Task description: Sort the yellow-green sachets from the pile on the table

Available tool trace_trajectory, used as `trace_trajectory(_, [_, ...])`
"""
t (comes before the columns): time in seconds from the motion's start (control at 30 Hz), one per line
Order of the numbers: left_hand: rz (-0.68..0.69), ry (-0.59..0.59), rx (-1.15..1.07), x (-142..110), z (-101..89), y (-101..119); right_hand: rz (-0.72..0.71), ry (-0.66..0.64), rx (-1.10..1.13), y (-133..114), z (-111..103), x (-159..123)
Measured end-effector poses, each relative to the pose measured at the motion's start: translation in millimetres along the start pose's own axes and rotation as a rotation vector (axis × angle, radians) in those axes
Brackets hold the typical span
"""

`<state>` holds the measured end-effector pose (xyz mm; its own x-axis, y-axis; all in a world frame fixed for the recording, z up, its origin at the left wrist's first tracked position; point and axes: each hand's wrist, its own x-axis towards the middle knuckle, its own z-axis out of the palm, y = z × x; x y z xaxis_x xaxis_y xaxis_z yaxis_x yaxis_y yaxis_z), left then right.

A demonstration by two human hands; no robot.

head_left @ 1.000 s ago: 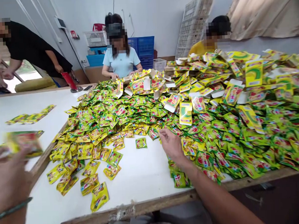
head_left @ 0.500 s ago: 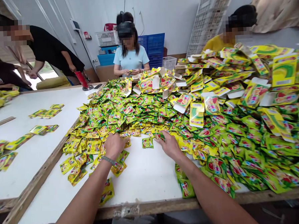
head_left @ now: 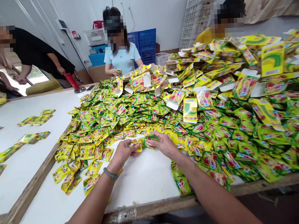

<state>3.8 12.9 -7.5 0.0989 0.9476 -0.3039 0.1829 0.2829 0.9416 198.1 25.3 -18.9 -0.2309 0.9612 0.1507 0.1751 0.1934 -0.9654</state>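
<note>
My left hand (head_left: 125, 151), with a beaded bracelet at the wrist, pinches a yellow candy packet (head_left: 138, 145) between thumb and fingers. Close beside it, my right hand (head_left: 164, 144) grips a green packet with a red fruit picture (head_left: 149, 142). The two packets nearly meet edge to edge above the white tabletop (head_left: 143, 182). Behind them rises a big heap of green packets (head_left: 109, 110). Loose yellow packets (head_left: 92, 168) lie to the left of my left hand. A few green packets (head_left: 182, 182) lie under my right forearm.
Flattened and open yellow boxes (head_left: 272, 60) are piled over the heap at the right. A wooden strip (head_left: 38, 184) divides the table; small packet groups (head_left: 37, 118) lie beyond it. A co-worker in light blue (head_left: 123, 58) stands opposite, others at left and right. Blue crates (head_left: 147, 42) stand behind.
My left hand has come right from the yellow packets and now holds one. My right hand has moved slightly left with the green packet. The view has shifted a little to the right.
</note>
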Motion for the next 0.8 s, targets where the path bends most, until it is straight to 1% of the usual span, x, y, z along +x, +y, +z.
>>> trace_trajectory(0.07, [-0.041,-0.041,-0.054,-3,7.2,-1,0.001,-0.084,0.053,0,3,-1])
trace_trajectory(0.13, [-0.02,-0.08,-0.09,-6,13.0,0,0.033,-0.106,0.046,2,7,-3])
trace_trajectory(0.17, [0.007,-0.104,-0.095,-8,15.3,1,0.05,-0.079,0.023,3,9,-3])
trace_trajectory(0.23, [0.073,-0.154,-0.095,-12,18.5,4,0.07,0.018,-0.018,7,13,-3])
trace_trajectory(0.3, [0.134,-0.2,-0.124,-15,19.8,6,0.075,0.111,-0.007,10,14,-2])
trace_trajectory(0.4, [0.153,-0.242,-0.213,-15,20.6,7,0.091,0.196,0.047,13,14,1])
trace_trajectory(0.47, [0.121,-0.194,-0.257,-11,21.0,4,0.114,0.183,0.109,10,14,3])
trace_trajectory(0.53, [0.108,-0.088,-0.268,-4,21.1,-2,0.136,0.135,0.209,6,12,3])
trace_trajectory(0.6, [0.137,0.039,-0.212,2,20.7,-6,0.158,0.092,0.316,1,11,2])
trace_trajectory(0.67, [0.203,0.149,-0.118,7,21.3,-7,0.174,0.076,0.371,-2,11,1])
trace_trajectory(0.73, [0.28,0.223,-0.062,8,24.8,-4,0.171,0.102,0.347,-2,12,0])
trace_trajectory(0.8, [0.312,0.233,-0.113,6,32.1,2,0.162,0.18,0.268,0,13,1])
